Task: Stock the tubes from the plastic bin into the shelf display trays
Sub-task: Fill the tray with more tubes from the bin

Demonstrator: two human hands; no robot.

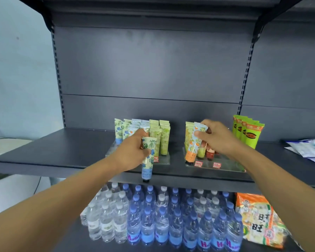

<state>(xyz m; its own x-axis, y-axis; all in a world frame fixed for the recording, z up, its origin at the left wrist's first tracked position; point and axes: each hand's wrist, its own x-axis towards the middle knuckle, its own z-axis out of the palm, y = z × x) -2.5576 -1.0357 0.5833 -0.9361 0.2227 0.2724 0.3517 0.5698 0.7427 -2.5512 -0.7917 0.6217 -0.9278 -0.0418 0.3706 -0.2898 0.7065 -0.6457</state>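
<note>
On the shelf [62, 151] two clear trays sit side by side, the left tray [164, 161] packed with upright tubes [160, 135] and the right tray [224, 165] holding tubes at its left end. The left hand [133, 151] holds one tube [148, 157] cap down in front of the left tray, and the right hand [215, 137] holds another tube [195, 142] over the right tray's front left. Right of the trays stand upright packets [247, 130], flat bags [309, 149] lie at the far right, and water bottles [162, 215] fill the shelf below beside a snack bag [260, 219] on their right.

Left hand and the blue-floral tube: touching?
Touching. The head view shows the left hand with fingers curled round the upper part of the blue-floral tube, holding it cap-down.
</note>
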